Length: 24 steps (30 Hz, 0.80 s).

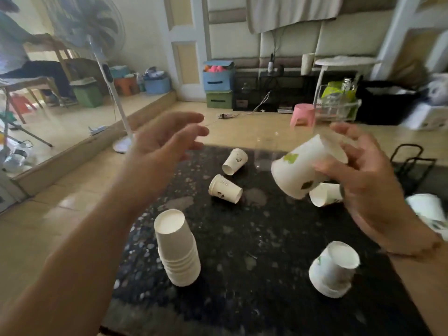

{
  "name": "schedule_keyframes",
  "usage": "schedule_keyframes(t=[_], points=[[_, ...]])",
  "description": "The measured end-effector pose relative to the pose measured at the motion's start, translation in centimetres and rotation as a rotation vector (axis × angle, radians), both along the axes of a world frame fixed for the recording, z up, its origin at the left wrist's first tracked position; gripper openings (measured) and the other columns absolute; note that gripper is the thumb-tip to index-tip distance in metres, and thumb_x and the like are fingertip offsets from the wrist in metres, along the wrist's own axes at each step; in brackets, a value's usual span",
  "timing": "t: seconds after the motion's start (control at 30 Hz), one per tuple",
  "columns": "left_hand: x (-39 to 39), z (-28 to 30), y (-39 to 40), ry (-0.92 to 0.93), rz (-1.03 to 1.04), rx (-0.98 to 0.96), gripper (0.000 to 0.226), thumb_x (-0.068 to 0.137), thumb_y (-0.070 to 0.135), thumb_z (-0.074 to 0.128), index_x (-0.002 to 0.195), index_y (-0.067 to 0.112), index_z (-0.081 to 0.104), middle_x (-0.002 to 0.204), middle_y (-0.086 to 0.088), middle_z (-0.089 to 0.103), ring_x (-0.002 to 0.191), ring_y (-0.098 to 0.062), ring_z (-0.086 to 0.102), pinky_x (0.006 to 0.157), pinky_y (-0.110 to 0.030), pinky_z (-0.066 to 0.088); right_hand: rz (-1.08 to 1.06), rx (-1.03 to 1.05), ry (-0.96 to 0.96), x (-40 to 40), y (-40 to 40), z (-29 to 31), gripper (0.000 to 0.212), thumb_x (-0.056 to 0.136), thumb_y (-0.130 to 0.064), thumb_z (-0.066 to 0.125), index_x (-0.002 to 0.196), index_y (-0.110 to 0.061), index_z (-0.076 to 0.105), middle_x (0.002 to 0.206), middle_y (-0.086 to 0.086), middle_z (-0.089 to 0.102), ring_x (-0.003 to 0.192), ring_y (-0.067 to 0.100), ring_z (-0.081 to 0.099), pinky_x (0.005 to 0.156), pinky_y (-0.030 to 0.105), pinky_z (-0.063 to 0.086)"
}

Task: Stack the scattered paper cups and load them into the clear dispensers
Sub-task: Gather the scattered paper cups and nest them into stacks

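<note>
My right hand (368,180) grips a white paper cup (303,166) with green marks, tilted above the dark speckled table (242,251). My left hand (167,144) hovers over the table's far left with relaxed, spread fingers and holds nothing. Two single cups (235,161) (225,189) lie on their sides mid-table. Another cup (324,194) lies under the held one. An upside-down stack of several cups (177,248) stands at the front left. A shorter upside-down stack (333,267) stands at the front right. A clear dispenser (266,151), faint, stands at the table's far edge.
More cups (429,212) lie at the right edge beside a black wire rack (409,163). On the floor beyond are a pink stool (303,115), a standing fan (101,69), storage boxes (218,78) and cables. A person sits at the far left (14,44).
</note>
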<state>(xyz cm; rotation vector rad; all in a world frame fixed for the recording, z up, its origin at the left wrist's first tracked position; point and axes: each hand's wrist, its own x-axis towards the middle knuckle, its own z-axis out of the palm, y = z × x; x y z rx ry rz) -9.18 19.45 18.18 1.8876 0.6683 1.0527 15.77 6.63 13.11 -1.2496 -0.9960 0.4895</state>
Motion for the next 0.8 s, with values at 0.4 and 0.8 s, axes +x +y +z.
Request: schedule_keyframes(t=[0.4, 0.8], points=[[15.6, -16.1, -11.5, 0.367, -0.198, -0.343, 0.029, 0.099, 0.034, 0.056, 0.127, 0.030, 0.058, 0.122, 0.011, 0.064, 0.104, 0.001, 0.062, 0.083, -0.013, 0.050, -0.077, -0.490, -0.370, 5.2, -9.2, -12.0, 0.072, 0.075, -0.032, 0.080, 0.137, -0.038, 0.043, 0.125, -0.020, 0.056, 0.114, -0.006, 0.053, 0.097, 0.018, 0.044], [15.2, -16.9, -5.2, 0.404, 0.040, -0.367, 0.031, 0.097, 0.033, 0.059, 0.129, 0.032, 0.055, 0.117, 0.019, 0.059, 0.091, 0.006, 0.061, 0.064, -0.008, 0.048, -0.059, -0.447, -0.497, 4.5, -6.7, -10.3, 0.076, 0.072, -0.073, 0.051, 0.140, -0.045, 0.032, 0.138, -0.027, 0.036, 0.129, -0.008, 0.030, 0.098, 0.009, 0.024]])
